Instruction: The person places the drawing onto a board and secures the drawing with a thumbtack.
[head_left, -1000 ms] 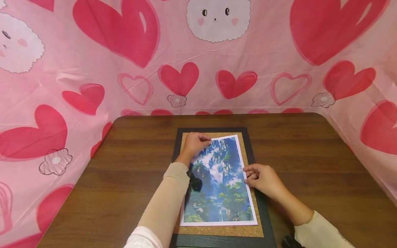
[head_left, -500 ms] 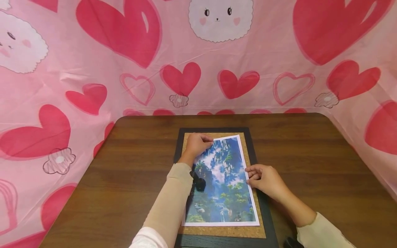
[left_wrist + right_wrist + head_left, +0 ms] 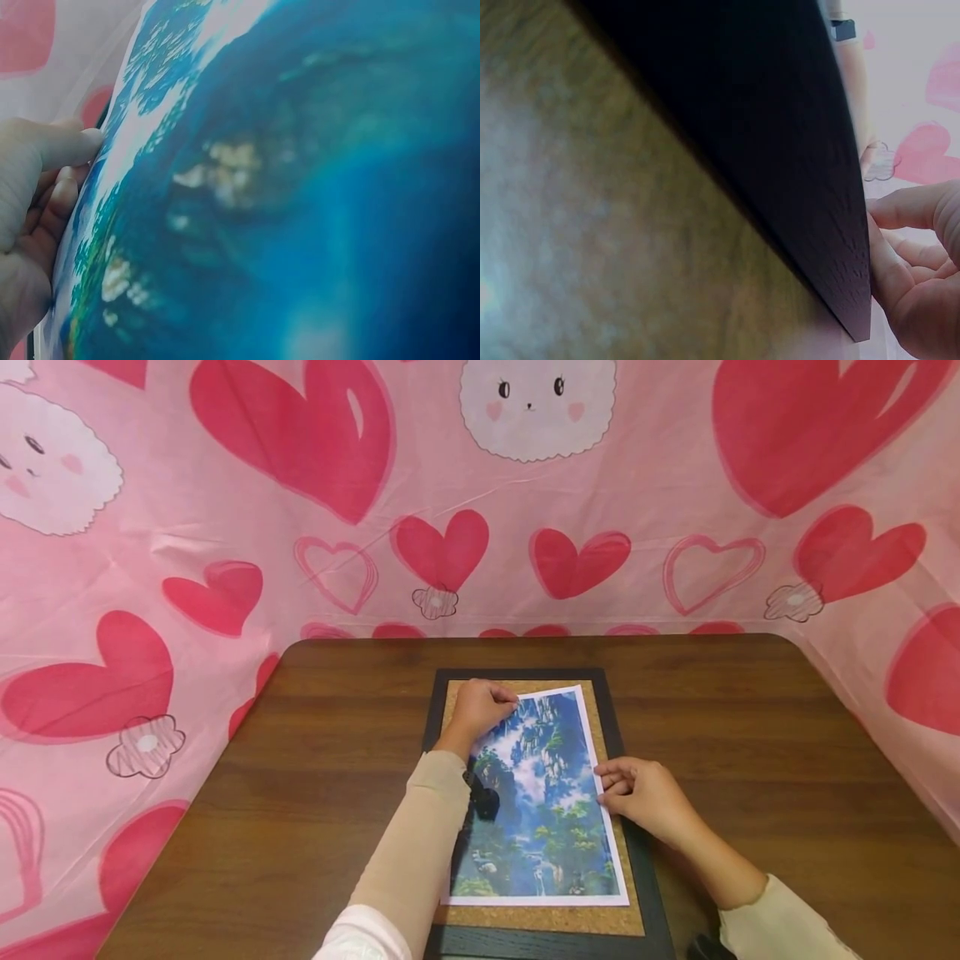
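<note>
A printed landscape picture (image 3: 540, 827), with blue mountains, mist and green trees inside a white border, lies over a cork board (image 3: 540, 919) edged by a black frame (image 3: 612, 731). My left hand (image 3: 480, 710) pinches its upper left edge. In the left wrist view the thumb of that left hand (image 3: 34, 202) is on the printed side of the picture (image 3: 247, 202), other fingers curl at its edge. On the right, my right hand (image 3: 647, 793) pinches the picture's right edge; the right wrist view shows the right hand (image 3: 922, 270) beyond the black frame (image 3: 772, 142), its fingers curled.
The board lies on a brown wooden table (image 3: 315, 760). Behind and beside the table hangs a pink cloth (image 3: 517, 493) with red hearts. My left wrist carries a black camera (image 3: 486, 803) above the picture; another dark device (image 3: 708, 947) sits by the right sleeve.
The head view has shifted slightly, so everything appears a little further right. Both hands keep their places on the picture's edges.
</note>
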A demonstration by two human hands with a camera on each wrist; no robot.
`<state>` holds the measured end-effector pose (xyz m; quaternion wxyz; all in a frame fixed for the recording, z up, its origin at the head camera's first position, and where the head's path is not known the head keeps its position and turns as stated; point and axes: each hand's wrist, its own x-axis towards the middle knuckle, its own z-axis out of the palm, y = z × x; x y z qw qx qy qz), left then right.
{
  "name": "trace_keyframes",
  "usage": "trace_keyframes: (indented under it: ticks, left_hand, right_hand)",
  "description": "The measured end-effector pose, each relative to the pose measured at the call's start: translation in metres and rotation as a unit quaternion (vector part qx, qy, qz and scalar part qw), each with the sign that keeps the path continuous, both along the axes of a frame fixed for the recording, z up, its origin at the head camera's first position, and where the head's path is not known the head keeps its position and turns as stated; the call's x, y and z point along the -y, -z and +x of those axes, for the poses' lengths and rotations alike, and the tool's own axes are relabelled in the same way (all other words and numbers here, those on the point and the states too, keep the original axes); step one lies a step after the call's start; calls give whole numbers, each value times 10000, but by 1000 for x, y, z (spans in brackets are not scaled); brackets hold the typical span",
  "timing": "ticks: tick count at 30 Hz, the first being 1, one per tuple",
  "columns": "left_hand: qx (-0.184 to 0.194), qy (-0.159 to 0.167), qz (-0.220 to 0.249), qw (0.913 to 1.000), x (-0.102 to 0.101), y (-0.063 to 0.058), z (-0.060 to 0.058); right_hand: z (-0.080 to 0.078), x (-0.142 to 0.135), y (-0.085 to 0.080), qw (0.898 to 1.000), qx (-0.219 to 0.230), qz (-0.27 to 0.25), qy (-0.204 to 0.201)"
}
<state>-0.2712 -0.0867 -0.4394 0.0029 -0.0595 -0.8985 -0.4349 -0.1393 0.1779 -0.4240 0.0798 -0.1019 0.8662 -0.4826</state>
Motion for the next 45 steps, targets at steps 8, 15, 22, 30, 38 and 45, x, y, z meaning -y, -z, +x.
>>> trace_keyframes:
  ticks: [8, 15, 22, 30, 38, 45]
  left_hand:
    - [3, 31, -96, 9999, -1, -3, -2]
    - [86, 45, 305, 9995, 3, 4, 0]
    - [117, 32, 552, 9984, 7, 7, 1]
    - [-168, 12, 574, 9982, 8, 11, 3]
    - [-151, -55, 308, 9994, 7, 10, 5]
    - [-162, -53, 66, 9998, 3, 6, 5]
  right_hand:
    - [0, 0, -1, 9999, -136, 90, -36]
    - [1, 0, 0, 9999, -103, 62, -23]
    - [2, 0, 1, 9999, -85, 82, 0]
    - [1, 0, 1, 9999, -75, 73, 3]
    - [1, 1, 1, 10000, -76, 53, -24]
    - [1, 1, -1, 9999, -59, 106, 14]
